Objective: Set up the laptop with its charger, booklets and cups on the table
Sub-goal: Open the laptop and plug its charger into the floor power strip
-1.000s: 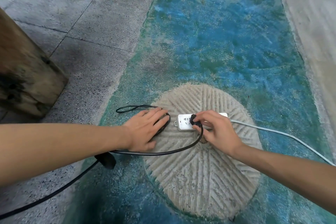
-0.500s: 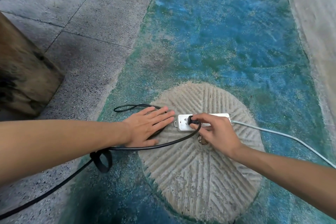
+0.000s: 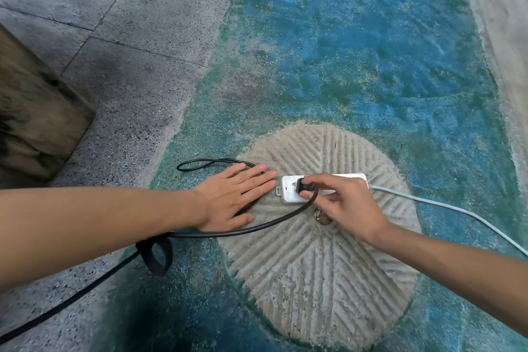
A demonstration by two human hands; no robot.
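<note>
**Plugging the charger into a floor power strip**

The right hand [image 3: 345,206] pinches the black plug [image 3: 303,186] into the white power strip [image 3: 288,190], which lies lengthwise left to right on a round grooved stone [image 3: 314,280]. The left hand [image 3: 234,198] rests flat and open on the coiled charger cable [image 3: 228,233]. The unsteadied strip could slide right, leaving the plug half-seated.

Your two bare arms, nothing worn.

Your left hand [image 3: 234,197] and right hand [image 3: 347,206] carry no gloves, rings or watch; both forearms show bare to the frame edge, with no sleeve in view, and your nails are short and plain.
</note>
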